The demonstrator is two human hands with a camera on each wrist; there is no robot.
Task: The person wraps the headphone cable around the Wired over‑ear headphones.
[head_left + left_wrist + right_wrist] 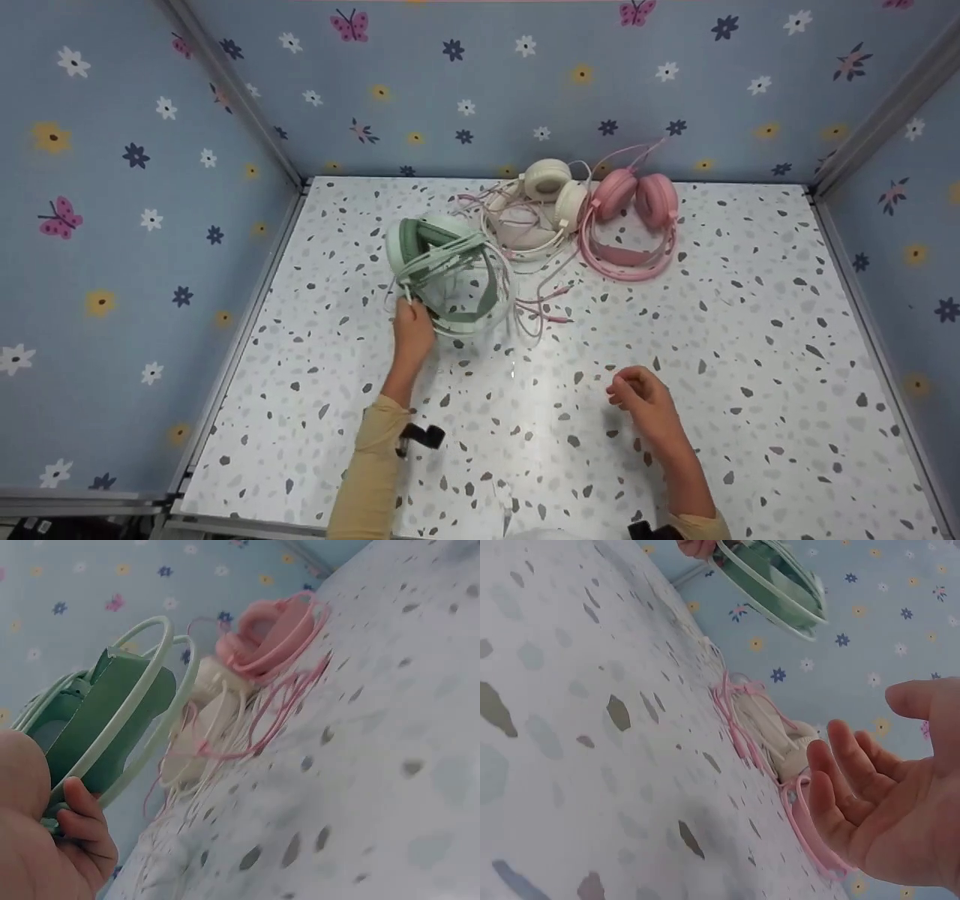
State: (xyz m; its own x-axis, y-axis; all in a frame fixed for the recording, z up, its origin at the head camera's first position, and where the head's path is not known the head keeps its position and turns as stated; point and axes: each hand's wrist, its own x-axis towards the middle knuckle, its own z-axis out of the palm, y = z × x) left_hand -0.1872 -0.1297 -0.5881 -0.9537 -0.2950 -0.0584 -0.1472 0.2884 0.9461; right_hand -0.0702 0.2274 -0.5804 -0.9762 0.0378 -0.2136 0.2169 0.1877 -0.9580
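Observation:
My left hand [414,330] grips a pair of green headphones [409,244] by the near left part, with its pale cable looped around it. In the left wrist view the fingers [86,829] curl round the green band and cable, and the headphones look lifted off the surface. The right hand [646,401] hovers over the table's right half, its fingers loosely bent and nothing held. Behind the green pair lie cream headphones [547,178], and touching them on the right, pink headphones [656,202]. Pink and pale cables tangle over the cream pair.
Pink cable plugs [559,319] lie on the speckled white table [750,330] in front of the cream headphones. Blue floral panels [465,90] wall the table at the back and both sides, with grey metal edging [244,97] at the corners.

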